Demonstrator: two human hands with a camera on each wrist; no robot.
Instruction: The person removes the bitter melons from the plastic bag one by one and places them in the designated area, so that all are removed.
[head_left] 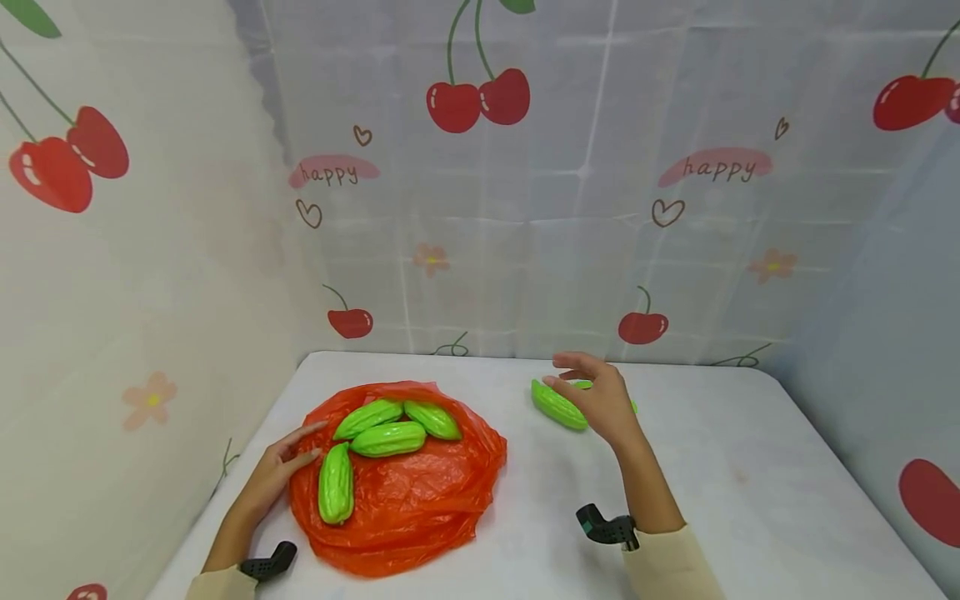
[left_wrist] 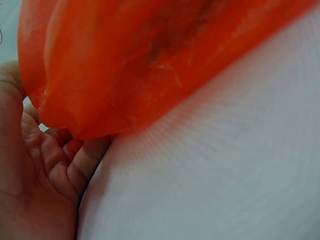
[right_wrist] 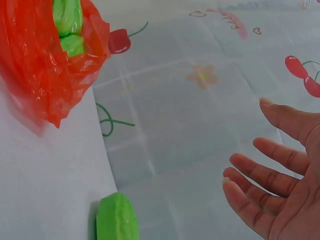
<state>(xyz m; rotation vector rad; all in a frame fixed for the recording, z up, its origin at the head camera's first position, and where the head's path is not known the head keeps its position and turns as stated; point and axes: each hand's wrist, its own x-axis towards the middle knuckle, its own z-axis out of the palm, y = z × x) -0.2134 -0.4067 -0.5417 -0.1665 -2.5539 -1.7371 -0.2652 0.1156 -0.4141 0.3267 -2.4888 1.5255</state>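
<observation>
A red plastic bag (head_left: 420, 508) lies spread on the table, with several green ridged gourds (head_left: 388, 439) on it. At its left edge is my left hand (head_left: 273, 471); in the left wrist view its fingers (left_wrist: 87, 162) curl around the bag's edge. My right hand (head_left: 600, 404) hovers at the back right, fingers apart, holding nothing. Just left of it lies another green gourd (head_left: 557, 407). More green shows behind that hand, partly hidden. In the right wrist view the hand's fingers (right_wrist: 270, 177) are loosely extended, and one gourd (right_wrist: 117, 217) lies near the table edge.
The white table (head_left: 750, 483) runs back to a cherry-printed curtain (head_left: 510, 208), which also hangs along the left and right sides. A black device (head_left: 607, 527) is strapped to the right wrist, another black device (head_left: 268, 562) to the left.
</observation>
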